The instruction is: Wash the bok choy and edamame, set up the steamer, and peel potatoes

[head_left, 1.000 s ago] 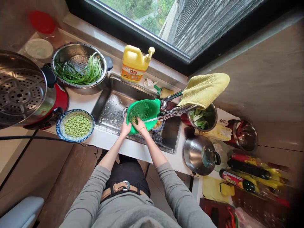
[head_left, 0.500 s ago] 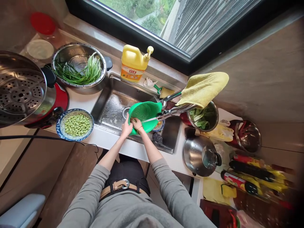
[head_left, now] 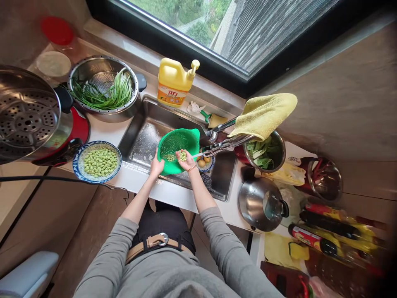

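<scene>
A green plastic colander (head_left: 178, 142) is held tilted over the steel sink (head_left: 145, 136), with a few green beans lying inside it. My left hand (head_left: 156, 166) grips its near rim. My right hand (head_left: 185, 159) is turned palm up at the colander's right edge and cups a small heap of green beans (head_left: 182, 156). A thin stream of water runs from the faucet (head_left: 228, 142) toward that hand. A blue-rimmed plate of shelled green beans (head_left: 97, 162) sits on the counter to the left of the sink.
A steel colander of long green stalks (head_left: 104, 89) and a steamer pot (head_left: 26, 118) stand at left. A yellow detergent bottle (head_left: 175, 82) is behind the sink. Right of the faucet are a yellow cloth (head_left: 266, 114), a pot of leafy greens (head_left: 266, 151), a kettle (head_left: 262, 203) and several bottles.
The colander has shifted left and tipped more level. My right hand came out of it and turned palm up with beans in it.
</scene>
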`<action>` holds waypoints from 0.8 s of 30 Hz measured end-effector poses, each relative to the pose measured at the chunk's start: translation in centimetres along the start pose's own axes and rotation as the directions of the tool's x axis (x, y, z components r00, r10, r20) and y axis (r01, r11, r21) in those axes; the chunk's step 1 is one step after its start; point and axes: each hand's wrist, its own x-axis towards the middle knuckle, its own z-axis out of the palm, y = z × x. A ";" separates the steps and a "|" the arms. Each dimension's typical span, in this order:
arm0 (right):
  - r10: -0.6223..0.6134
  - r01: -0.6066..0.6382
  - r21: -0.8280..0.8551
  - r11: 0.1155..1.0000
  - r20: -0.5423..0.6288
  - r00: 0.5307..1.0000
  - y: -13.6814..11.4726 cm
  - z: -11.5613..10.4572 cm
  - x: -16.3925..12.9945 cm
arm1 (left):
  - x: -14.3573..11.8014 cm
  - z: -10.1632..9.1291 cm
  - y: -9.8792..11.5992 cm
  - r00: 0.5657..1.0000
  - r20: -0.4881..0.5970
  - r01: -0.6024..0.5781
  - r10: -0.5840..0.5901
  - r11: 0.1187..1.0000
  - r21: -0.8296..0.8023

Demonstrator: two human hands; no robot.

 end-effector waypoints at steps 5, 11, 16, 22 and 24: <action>-0.008 0.003 0.068 0.998 0.076 0.997 -0.2 -1.0 -0.8 | 0.1 0.1 -0.4 1.000 0.021 -0.004 0.004 1.000 -0.013; -0.086 0.082 0.081 0.993 0.049 0.995 -0.4 -2.1 -1.8 | -0.4 1.2 -0.4 0.997 0.062 -0.041 0.044 0.998 -0.057; -0.133 0.134 0.109 0.985 -0.018 0.991 -0.3 -3.2 -2.3 | -0.5 1.9 -0.5 0.995 0.090 -0.042 0.047 0.998 -0.052; -0.139 0.137 0.126 0.982 0.010 0.990 -0.3 -2.8 -2.9 | -0.5 2.0 -0.8 0.995 0.086 -0.044 0.050 0.997 -0.067; -0.115 0.112 0.118 0.987 0.018 0.993 -0.2 -2.2 -2.7 | -0.4 1.8 -1.0 0.996 0.082 -0.040 0.045 0.997 -0.071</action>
